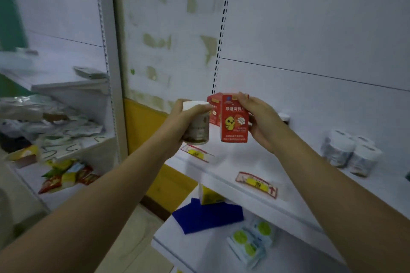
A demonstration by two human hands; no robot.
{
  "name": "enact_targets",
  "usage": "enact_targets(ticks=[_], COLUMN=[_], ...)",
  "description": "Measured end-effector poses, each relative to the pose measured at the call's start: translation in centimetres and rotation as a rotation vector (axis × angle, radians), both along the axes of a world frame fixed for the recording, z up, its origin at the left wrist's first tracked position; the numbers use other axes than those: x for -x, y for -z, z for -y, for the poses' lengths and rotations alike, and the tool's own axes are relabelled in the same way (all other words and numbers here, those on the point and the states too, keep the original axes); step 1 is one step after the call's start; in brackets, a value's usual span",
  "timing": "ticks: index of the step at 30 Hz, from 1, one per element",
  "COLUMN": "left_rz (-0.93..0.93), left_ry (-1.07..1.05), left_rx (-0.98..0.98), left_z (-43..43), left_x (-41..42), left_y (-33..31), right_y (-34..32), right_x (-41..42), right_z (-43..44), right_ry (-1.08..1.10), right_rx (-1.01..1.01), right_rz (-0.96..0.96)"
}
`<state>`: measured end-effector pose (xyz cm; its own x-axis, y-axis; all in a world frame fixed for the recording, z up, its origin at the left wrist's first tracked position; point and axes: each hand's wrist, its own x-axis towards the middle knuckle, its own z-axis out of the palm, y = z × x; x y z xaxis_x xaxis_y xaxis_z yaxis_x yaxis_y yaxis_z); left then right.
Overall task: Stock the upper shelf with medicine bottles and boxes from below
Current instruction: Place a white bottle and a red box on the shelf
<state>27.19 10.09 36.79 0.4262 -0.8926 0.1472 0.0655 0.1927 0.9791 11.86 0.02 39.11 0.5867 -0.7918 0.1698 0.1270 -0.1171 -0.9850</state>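
Bottom of the frame, the lower shelf (195, 255) holds a blue pack (206, 217). Up at centre, the left hand (177, 123) wraps a white-capped bottle (197, 126) and the right hand (260, 122) grips a red box (234, 124) by top and side, both over the upper shelf (255, 157) front edge. Placing step, I'd say: each wants setting down upright, beside the other box (213, 104) at the back.
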Motion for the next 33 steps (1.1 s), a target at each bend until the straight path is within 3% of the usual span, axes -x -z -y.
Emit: enact_targets(ticks=[5, 17, 26, 33], left_rz=[-0.022, -0.027, 0.009, -0.12], left_ry=[0.021, 0.405, 0.68, 0.669], left_rx=[0.019, 0.072, 0.041, -0.006], left_z=[4.0, 12.4, 16.4, 18.6], left_x=[-5.4, -17.4, -22.8, -23.9], left_y=[-0.4, 0.1, 0.8, 2.3], right_y=[0.4, 3.6, 4.1, 4.1], right_x=[-5.1, -12.6, -15.7, -16.9], right_z=[3.6, 8.0, 8.7, 10.6], right_ry=[0.038, 0.313, 0.542, 0.661], right_rx=[0.042, 0.015, 0.054, 0.166], right_rz=[-0.081, -0.251, -0.549, -0.682])
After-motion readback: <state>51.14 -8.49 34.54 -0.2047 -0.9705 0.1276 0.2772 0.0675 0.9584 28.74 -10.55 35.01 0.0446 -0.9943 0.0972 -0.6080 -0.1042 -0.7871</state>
